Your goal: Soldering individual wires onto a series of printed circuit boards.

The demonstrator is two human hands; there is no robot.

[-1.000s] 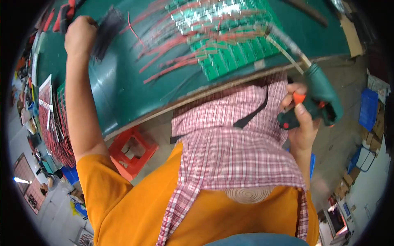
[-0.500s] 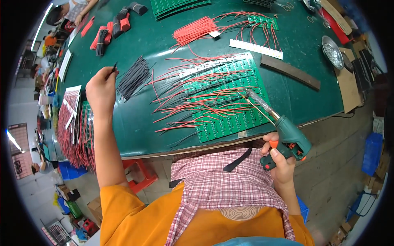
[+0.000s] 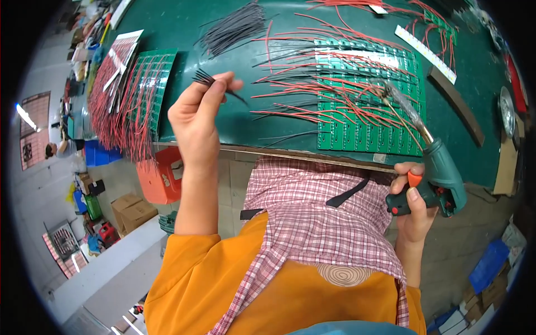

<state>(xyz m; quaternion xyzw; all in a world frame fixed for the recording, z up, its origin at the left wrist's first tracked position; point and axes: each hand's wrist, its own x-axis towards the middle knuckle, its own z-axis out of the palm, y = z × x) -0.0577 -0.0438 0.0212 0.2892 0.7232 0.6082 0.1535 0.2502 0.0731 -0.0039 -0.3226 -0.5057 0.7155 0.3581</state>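
Observation:
My left hand (image 3: 196, 114) is closed in a pinch on a small bunch of black wires (image 3: 204, 78), above the table's near part and left of the circuit board panel. In my right hand (image 3: 414, 204) is a green soldering gun (image 3: 445, 167), gripped by its handle at the table's front edge. Its metal barrel and tip reach over the right side of the green circuit board panel (image 3: 363, 139). Rows of red and black wires cross that panel, their loose ends sticking out to the left. Beyond my left hand lies a pile of black wires (image 3: 234, 29).
Stacked boards with red wires (image 3: 117, 84) hang over the table edge at left, above a red stool (image 3: 159, 176). To the right are a white strip (image 3: 426, 54), a dark bar (image 3: 458, 106) and a metal bowl (image 3: 507, 111). Red wires (image 3: 346, 3) lie at the back.
The view has shifted. My left hand has come away from beside the black wire pile, nearer the panel, and the wires in its fingers show more plainly. My right hand keeps its grip on the soldering gun.

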